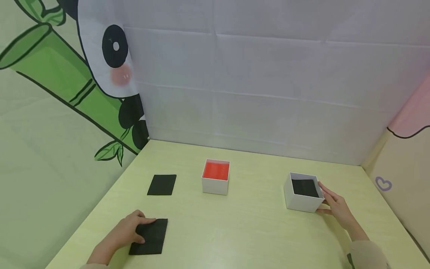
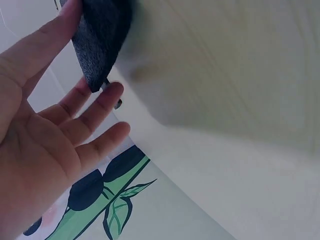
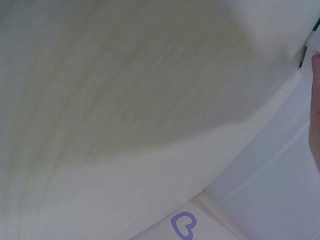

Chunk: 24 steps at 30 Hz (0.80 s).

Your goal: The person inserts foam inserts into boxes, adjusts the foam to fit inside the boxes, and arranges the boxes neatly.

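Note:
Low at the left in the head view, my left hand (image 1: 122,231) pinches a black square pad (image 1: 154,237) by its left side, with the thumb and fingers on it. The left wrist view shows the pad (image 2: 102,37) between thumb and fingertips, its corner pointing down, while other fingers (image 2: 102,142) spread loose. At the right, my right hand (image 1: 339,209) rests its extended fingers and thumb against the right side of an open white box (image 1: 302,203). Black material (image 1: 305,188) lies inside that box. The right wrist view shows only a finger (image 3: 315,110) at the edge.
Another black square pad (image 1: 162,185) lies flat farther back on the left. A second white box (image 1: 215,186) with a red inside surface (image 1: 216,170) stands near the back middle. All are on a pale yellow table (image 1: 250,224), with printed cloth walls (image 1: 268,93) behind and beside it.

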{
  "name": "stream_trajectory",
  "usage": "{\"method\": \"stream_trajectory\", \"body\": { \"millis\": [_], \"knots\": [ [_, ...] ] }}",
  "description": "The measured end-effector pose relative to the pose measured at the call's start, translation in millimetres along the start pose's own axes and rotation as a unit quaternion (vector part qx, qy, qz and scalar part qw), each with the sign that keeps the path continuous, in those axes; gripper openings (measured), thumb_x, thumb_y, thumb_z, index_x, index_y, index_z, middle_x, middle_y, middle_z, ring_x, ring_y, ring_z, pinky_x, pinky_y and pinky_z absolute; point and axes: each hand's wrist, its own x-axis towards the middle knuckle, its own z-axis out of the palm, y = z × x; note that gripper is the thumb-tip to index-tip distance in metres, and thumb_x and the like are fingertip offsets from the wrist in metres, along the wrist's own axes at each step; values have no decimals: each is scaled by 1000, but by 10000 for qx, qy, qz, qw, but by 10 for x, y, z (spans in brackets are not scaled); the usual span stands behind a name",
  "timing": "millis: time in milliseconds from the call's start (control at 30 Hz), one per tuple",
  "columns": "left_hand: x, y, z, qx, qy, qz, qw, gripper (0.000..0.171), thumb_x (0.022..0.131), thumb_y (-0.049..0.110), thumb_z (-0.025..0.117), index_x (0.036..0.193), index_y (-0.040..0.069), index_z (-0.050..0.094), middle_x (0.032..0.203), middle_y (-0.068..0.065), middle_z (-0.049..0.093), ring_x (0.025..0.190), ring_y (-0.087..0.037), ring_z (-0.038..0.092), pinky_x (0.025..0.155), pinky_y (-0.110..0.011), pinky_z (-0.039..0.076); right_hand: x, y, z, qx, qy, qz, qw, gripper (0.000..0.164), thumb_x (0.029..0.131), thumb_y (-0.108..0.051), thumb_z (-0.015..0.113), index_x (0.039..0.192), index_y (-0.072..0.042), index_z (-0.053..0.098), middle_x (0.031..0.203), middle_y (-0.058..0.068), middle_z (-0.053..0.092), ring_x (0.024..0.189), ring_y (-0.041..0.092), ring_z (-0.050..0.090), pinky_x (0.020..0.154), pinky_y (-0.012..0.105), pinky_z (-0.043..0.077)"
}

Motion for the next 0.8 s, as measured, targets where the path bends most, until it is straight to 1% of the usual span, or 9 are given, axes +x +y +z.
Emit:
{"method": "stream_trajectory", "body": {
  "millis": [133, 267, 400, 467, 533, 600, 667, 733, 800],
  "knots": [
    [14, 23, -6, -178, -26, 101, 9998, 52, 56, 5, 80, 106, 7, 67, 84, -2, 46, 74, -18, 43, 68, -36, 41, -4, 8, -6, 133, -29, -104, 9999, 49, 97, -26, 36, 140, -8, 21, 120, -25, 37, 87, 1, 56, 68, 37, 49],
    [42, 38, -16, -255, 4, 155, 9996, 51, 58, 3, 79, 107, 5, 66, 85, -2, 47, 75, -18, 44, 69, -37, 41, -1, 2, -7, 238, -52, -209, 9995, 48, 98, -23, 36, 140, -6, 22, 120, -25, 38, 87, 2, 56, 67, 38, 49],
    [70, 53, -9, -228, 143, 218, 9994, 54, 59, 2, 79, 111, 4, 64, 87, -3, 48, 77, -18, 45, 70, -38, 42, 8, -8, -2, 178, -26, -161, 9997, 48, 98, -23, 36, 140, -7, 22, 134, -11, 32, 87, 2, 56, 68, 37, 49],
    [84, 61, 4, -198, 223, 252, 9992, 61, 58, 3, 79, 116, 4, 60, 89, -4, 48, 78, -18, 47, 71, -38, 43, 8, -11, 1, 142, -7, -118, 9998, 48, 98, -24, 36, 140, -7, 21, 139, -1, 27, 87, 1, 56, 68, 37, 49],
    [95, 72, 17, -170, 275, 213, 9993, 70, 57, 3, 80, 122, 2, 55, 90, -6, 50, 79, -19, 48, 72, -39, 43, 4, -12, 4, 143, -5, -113, 9998, 48, 98, -23, 36, 140, -7, 21, 140, 3, 26, 87, 1, 56, 68, 37, 49],
    [112, 89, 27, -161, 293, 136, 9993, 79, 55, 4, 81, 127, 0, 48, 91, -8, 53, 81, -22, 51, 74, -41, 44, 1, -11, 8, 205, -7, -143, 9997, 48, 98, -23, 36, 140, -7, 22, 137, -3, 31, 87, 2, 56, 67, 38, 49],
    [132, 105, 33, -121, 270, 55, 9995, 85, 54, 6, 82, 130, -2, 43, 91, -10, 55, 83, -25, 53, 76, -43, 43, -2, -8, 9, 282, -25, -188, 9994, 47, 98, -21, 37, 140, -6, 22, 129, -14, 37, 87, 3, 56, 67, 38, 50],
    [155, 122, 36, -121, 280, -31, 9995, 90, 53, 6, 83, 131, -2, 40, 89, -9, 55, 83, -24, 53, 77, -44, 43, -4, -9, 10, 357, -35, -230, 9991, 47, 97, -20, 37, 140, -6, 22, 121, -21, 40, 87, 3, 57, 66, 38, 50],
    [176, 133, 38, -181, 329, -52, 9993, 92, 53, 5, 83, 133, -1, 38, 86, -6, 54, 80, -21, 52, 75, -42, 43, -6, -12, 10, 397, -45, -253, 9989, 47, 98, -20, 37, 140, -5, 22, 118, -24, 41, 87, 3, 57, 66, 38, 50]
  ]
}}
